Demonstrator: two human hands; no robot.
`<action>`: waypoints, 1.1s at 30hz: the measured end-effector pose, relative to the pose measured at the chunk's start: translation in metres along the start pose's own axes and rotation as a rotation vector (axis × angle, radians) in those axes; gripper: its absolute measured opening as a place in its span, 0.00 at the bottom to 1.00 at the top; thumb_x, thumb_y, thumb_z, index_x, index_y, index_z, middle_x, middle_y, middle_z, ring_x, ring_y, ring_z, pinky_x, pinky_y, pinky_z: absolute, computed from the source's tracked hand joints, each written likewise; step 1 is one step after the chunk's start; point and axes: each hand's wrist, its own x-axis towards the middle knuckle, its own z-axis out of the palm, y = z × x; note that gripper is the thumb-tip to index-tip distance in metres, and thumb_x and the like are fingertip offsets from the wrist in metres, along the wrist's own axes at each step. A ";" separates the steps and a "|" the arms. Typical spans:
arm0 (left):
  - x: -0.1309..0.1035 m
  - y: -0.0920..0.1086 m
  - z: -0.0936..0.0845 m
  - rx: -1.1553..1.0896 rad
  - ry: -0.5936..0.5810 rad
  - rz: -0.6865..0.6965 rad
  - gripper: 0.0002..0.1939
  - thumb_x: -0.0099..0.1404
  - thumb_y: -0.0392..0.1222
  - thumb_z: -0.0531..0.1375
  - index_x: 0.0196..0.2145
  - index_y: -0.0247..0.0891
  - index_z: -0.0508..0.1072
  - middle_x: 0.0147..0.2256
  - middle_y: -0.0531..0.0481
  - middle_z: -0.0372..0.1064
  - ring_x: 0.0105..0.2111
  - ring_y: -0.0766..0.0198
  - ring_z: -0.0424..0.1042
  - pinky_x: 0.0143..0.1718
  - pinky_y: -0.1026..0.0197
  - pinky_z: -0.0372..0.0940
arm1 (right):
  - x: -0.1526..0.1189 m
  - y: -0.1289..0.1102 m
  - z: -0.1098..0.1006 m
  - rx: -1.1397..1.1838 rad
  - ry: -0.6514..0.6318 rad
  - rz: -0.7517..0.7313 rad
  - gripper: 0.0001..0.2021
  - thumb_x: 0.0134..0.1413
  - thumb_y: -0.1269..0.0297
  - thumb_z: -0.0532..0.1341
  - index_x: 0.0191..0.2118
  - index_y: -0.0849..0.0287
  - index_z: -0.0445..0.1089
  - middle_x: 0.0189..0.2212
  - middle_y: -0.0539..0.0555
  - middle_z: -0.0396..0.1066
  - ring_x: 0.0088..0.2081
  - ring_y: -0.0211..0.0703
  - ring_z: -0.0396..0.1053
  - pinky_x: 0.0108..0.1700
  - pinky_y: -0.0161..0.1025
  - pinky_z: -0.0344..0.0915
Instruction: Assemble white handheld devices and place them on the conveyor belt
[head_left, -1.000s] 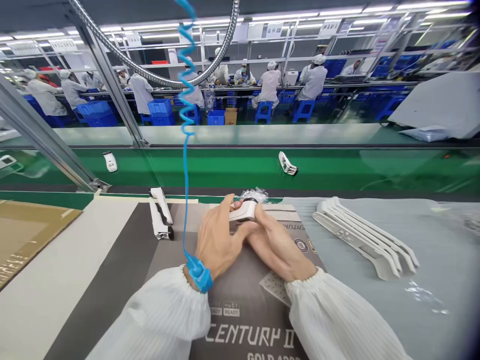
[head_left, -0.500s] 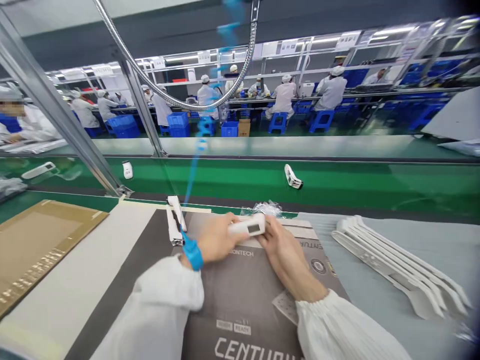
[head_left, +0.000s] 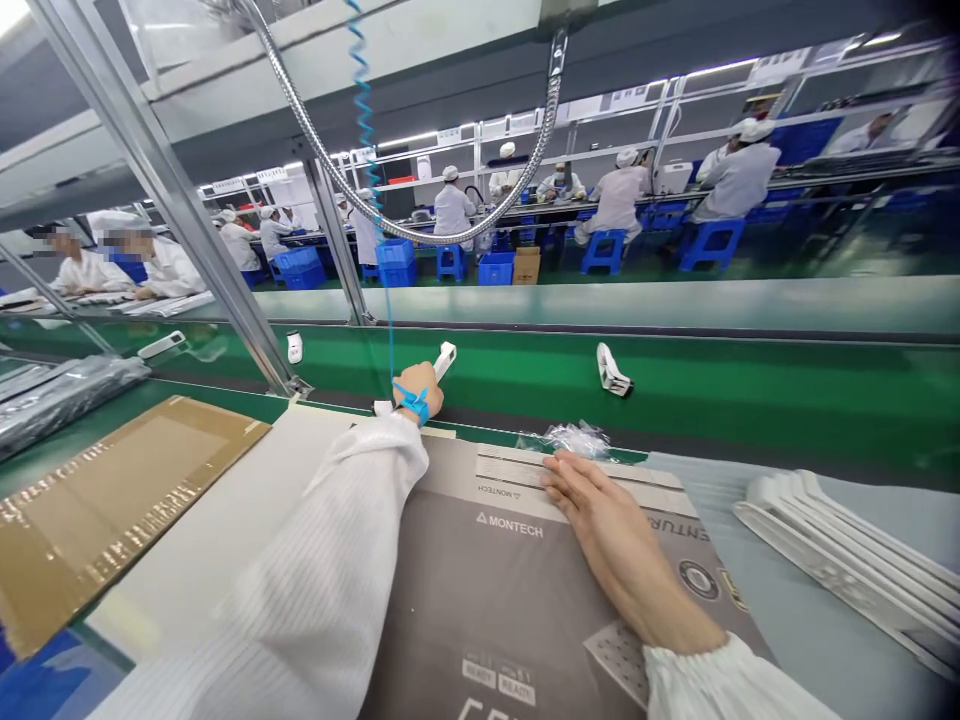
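The fingers of your left hand (head_left: 418, 392) curl away from view, reaching over the near edge of the green belt (head_left: 750, 390); whether they grip or merely touch the white piece (head_left: 445, 361) you cannot tell from here. The piece lies just beyond them, over the belt, its long axis slanting away from you and to the right, its near end hidden by your knuckles. Your right hand (head_left: 604, 525) is farther from it, empty, its fingers nearly straight and close together above the printed card (head_left: 487, 590). Outward from there, crumpled plastic (head_left: 576, 440) sits beyond your right fingertips, an angled part (head_left: 613, 370) lies farther right on the belt, and a stack (head_left: 847, 565) of white parts rests right of the card. Half a second ago both hands were together at a white piece above the card; now they are well apart, the left out at the belt.
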 end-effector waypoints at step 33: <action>-0.127 0.024 0.015 0.133 -0.175 0.142 0.12 0.67 0.35 0.54 0.48 0.37 0.69 0.52 0.40 0.69 0.54 0.49 0.66 0.57 0.45 0.58 | 0.111 -0.090 0.029 -1.024 0.014 -0.492 0.17 0.61 0.55 0.55 0.52 0.54 0.67 0.39 0.58 0.74 0.35 0.46 0.74 0.41 0.45 0.72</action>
